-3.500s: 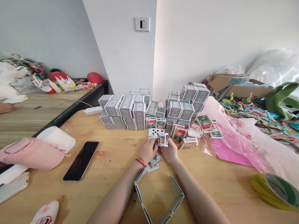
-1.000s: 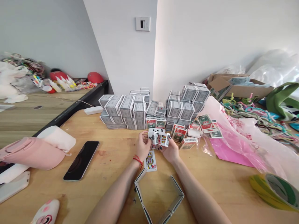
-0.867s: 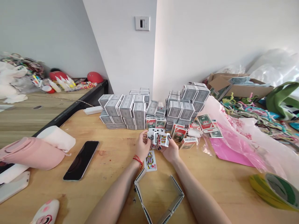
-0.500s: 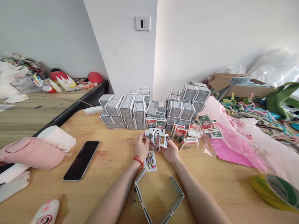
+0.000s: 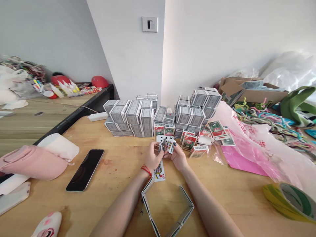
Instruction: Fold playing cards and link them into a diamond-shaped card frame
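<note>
My left hand (image 5: 151,156), with a red string bracelet at the wrist, is closed on a playing card with its thumb over it. My right hand (image 5: 179,159) grips the right side of a playing card (image 5: 170,146) that shows a coloured picture; this card looks bent. Fingers partly hide both held cards. Just behind them lies a spade card (image 5: 161,138). On the table below my left hand is a queen of hearts (image 5: 160,172), partly covered by the wrist. Between my forearms stands an angular open frame of folded cards (image 5: 187,216).
Stacked blocks of grey-backed cards (image 5: 133,113) line the wall, with more blocks (image 5: 197,113) to the right. Red-and-green card boxes (image 5: 189,142) lie before them. A phone (image 5: 85,170) is left, a tape roll (image 5: 276,200) right, beside pink plastic (image 5: 249,135).
My left hand has shifted in over the cards, its thumb now across them. The card in my right hand has turned and looks more bent. The head view has moved slightly.
</note>
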A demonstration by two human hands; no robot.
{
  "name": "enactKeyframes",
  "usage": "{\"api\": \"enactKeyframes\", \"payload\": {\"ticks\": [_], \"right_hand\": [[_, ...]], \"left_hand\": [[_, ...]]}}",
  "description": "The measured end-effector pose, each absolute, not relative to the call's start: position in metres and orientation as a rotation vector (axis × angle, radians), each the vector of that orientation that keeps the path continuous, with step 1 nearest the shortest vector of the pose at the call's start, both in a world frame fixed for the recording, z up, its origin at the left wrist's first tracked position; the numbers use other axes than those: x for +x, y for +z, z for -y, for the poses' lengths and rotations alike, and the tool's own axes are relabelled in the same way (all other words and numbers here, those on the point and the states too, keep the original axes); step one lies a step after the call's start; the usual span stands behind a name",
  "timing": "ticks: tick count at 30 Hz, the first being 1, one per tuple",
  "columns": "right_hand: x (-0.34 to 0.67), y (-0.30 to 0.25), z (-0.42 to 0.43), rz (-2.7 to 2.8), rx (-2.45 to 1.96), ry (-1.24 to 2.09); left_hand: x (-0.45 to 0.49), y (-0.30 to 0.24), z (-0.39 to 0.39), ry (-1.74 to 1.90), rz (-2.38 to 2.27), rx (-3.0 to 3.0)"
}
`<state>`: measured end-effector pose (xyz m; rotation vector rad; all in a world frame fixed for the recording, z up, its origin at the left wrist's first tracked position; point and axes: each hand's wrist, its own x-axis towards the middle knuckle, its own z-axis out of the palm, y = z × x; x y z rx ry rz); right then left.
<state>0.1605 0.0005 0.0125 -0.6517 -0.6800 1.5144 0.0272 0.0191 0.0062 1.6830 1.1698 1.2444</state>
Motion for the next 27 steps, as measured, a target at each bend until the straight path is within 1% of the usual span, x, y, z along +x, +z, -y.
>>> {"api": "enactKeyframes", "payload": {"ticks": [6, 15, 27], "right_hand": [[0.157, 0.011, 0.0, 0.718, -0.721, 1.502], [0.157, 0.003, -0.002, 0.721, -0.765, 1.517], [0.156, -0.002, -0.004, 0.785, -0.834, 1.43]], "left_hand": [[0.026, 0.018, -0.017, 1.219, -1.098, 1.921], [0.025, 0.021, -0.015, 1.097, -1.042, 1.938], [0.025, 0.017, -0.013, 1.105, -1.081, 2.011]]}}
